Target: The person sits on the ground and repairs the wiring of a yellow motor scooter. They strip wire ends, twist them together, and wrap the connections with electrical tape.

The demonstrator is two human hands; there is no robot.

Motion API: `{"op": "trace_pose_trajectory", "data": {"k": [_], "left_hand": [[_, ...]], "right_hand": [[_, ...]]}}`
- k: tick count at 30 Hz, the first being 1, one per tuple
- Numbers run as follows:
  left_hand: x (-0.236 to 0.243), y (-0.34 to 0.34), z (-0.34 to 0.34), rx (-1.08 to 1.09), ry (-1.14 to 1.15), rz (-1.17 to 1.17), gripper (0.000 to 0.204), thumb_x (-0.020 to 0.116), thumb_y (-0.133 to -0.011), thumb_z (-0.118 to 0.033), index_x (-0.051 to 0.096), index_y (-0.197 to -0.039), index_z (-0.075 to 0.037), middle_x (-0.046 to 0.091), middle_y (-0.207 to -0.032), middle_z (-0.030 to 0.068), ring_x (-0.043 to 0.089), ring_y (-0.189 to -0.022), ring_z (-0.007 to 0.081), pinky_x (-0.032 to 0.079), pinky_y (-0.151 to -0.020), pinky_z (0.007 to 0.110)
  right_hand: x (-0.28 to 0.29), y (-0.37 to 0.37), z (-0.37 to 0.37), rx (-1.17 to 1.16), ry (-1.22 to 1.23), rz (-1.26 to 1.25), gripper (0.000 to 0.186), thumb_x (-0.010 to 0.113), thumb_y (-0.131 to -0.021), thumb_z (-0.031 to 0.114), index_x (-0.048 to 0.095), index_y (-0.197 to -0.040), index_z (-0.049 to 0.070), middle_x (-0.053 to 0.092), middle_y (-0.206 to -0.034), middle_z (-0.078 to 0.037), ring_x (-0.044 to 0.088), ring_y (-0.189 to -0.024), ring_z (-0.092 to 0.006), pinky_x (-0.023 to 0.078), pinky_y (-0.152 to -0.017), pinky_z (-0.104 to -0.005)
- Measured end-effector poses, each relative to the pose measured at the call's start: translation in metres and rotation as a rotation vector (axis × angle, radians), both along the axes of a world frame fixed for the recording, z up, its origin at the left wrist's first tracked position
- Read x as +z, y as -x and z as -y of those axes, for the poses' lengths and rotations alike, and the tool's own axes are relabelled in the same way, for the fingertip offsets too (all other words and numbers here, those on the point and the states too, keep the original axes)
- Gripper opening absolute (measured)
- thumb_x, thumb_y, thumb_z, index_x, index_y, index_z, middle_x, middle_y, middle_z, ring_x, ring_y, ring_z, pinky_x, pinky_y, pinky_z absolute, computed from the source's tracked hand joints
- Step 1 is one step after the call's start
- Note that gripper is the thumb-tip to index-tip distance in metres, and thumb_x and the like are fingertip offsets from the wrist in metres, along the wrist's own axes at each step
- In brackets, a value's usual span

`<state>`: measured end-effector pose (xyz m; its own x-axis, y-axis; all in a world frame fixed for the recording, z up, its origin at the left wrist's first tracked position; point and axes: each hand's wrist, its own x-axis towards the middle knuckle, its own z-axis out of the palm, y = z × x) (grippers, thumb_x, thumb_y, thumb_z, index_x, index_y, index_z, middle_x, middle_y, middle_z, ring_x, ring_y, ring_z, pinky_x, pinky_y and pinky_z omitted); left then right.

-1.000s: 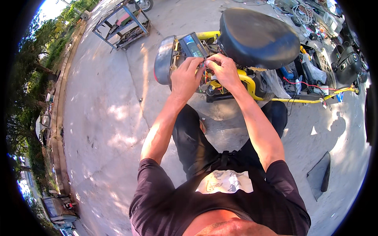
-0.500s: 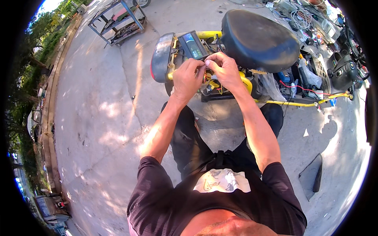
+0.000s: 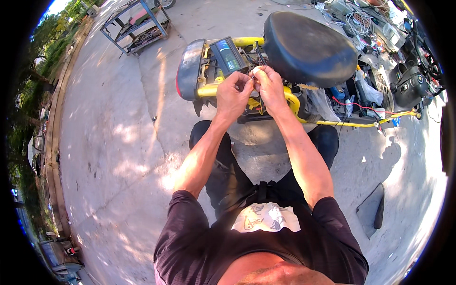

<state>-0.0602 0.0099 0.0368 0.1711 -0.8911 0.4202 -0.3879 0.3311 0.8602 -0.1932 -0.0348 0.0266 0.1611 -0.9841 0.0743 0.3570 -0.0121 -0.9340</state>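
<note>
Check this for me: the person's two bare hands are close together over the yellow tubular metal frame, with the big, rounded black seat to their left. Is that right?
Not quite: the head view shows the big, rounded black seat to the right of the bare left hand and bare right hand, which are indeed close together over the yellow tubular metal frame.

Seat (image 3: 311, 50): smooth black cover, soft sheen; rough, foam-like edge (image 3: 308, 87) on the near side. Frame tubing (image 3: 207, 90): yellow painted metal, glossy. Display unit (image 3: 229, 56): dark plastic housing, glossy screen. Tail cover (image 3: 190, 64), left: smooth dark plastic. Sheet (image 3: 324, 104), right: thin, clear, wrinkled plastic. Rack (image 3: 155, 20), far left: blue painted metal. Ground (image 3: 109, 142): matt, rough concrete. Shirt (image 3: 187, 237), near: matt dark cloth.
</note>
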Motion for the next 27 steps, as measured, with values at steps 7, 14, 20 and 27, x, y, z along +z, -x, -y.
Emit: {"op": "trace_pose_trajectory", "data": {"k": [7, 14, 20, 27], "left_hand": [[-0.007, -0.01, 0.0, -0.015, -0.047, -0.099, 0.013, 0.079, -0.1, -0.013, 0.074, -0.1, -0.001, 0.072, -0.081, 0.0003, 0.063, -0.071, 0.0068, 0.051, -0.064, 0.027], [0.015, -0.031, -0.004, -0.103, -0.123, 0.026, 0.018, 0.08, -0.1, -0.016, 0.075, -0.104, 0.001, 0.074, -0.088, 0.0025, 0.066, -0.083, 0.0074, 0.053, -0.074, 0.027], [0.041, -0.045, 0.011, -0.142, -0.22, 0.208, 0.027, 0.077, -0.101, -0.023, 0.077, -0.108, 0.002, 0.075, -0.087, 0.0048, 0.064, -0.082, 0.0098, 0.052, -0.076, 0.03], [0.062, -0.05, 0.019, -0.207, -0.371, 0.347, 0.025, 0.077, -0.1, -0.021, 0.075, -0.106, 0.003, 0.07, -0.079, 0.0032, 0.059, -0.077, 0.0099, 0.049, -0.071, 0.031]], "right_hand": [[0.01, 0.018, 0.001, 0.046, 0.08, -0.237, 0.02, 0.066, -0.107, 0.016, 0.074, -0.114, -0.001, 0.068, -0.089, 0.001, 0.053, -0.073, -0.0061, 0.046, -0.068, -0.024], [0.002, 0.019, 0.004, 0.042, 0.215, -0.445, 0.021, 0.069, -0.101, 0.013, 0.075, -0.114, -0.003, 0.081, -0.102, -0.016, 0.075, -0.092, -0.0199, 0.058, -0.085, -0.0376], [0.007, 0.014, 0.0, 0.044, 0.269, -0.467, 0.02, 0.071, -0.101, 0.014, 0.075, -0.11, -0.002, 0.081, -0.104, -0.018, 0.077, -0.096, -0.0267, 0.057, -0.087, -0.0398], [0.01, 0.016, 0.003, 0.062, 0.286, -0.542, 0.02, 0.071, -0.101, 0.016, 0.076, -0.112, 0.0, 0.08, -0.109, -0.02, 0.076, -0.101, -0.0333, 0.056, -0.089, -0.0426]]}}
